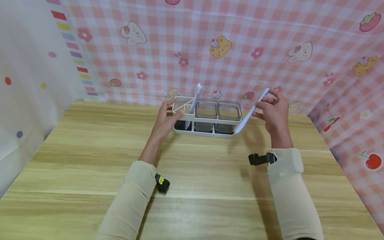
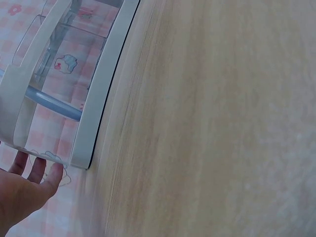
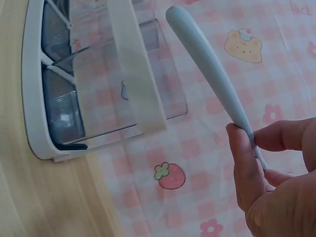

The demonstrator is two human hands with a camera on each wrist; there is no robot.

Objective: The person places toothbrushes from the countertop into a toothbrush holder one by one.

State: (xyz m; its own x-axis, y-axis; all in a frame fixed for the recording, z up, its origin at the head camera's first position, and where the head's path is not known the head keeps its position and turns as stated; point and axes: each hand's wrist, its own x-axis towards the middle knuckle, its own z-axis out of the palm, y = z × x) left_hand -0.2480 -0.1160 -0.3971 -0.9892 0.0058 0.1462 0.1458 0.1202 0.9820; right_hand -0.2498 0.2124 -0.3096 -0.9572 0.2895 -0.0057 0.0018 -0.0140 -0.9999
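A white toothbrush holder (image 1: 210, 119) with an upper rim and a dark-lined base stands at the back of the table. My left hand (image 1: 164, 120) grips its left end, thumb over the front rim; the left wrist view shows fingers at the end wall. One pale purple toothbrush (image 1: 195, 101) leans upright in the left compartment, head up. To the right of the holder, my right hand (image 1: 274, 111) pinches a light blue toothbrush (image 3: 207, 64) in the air by its thinner part. Its thick handle end slants down toward the holder. Its bristles cannot be made out.
Two clear cups (image 1: 206, 110) sit side by side in the holder's middle and right slots. Behind rises a pink checked cloth (image 1: 192, 46) with cartoon prints. The wood-grain table (image 1: 210, 173) stretches in front, and a white cloth (image 1: 33, 83) hangs at left.
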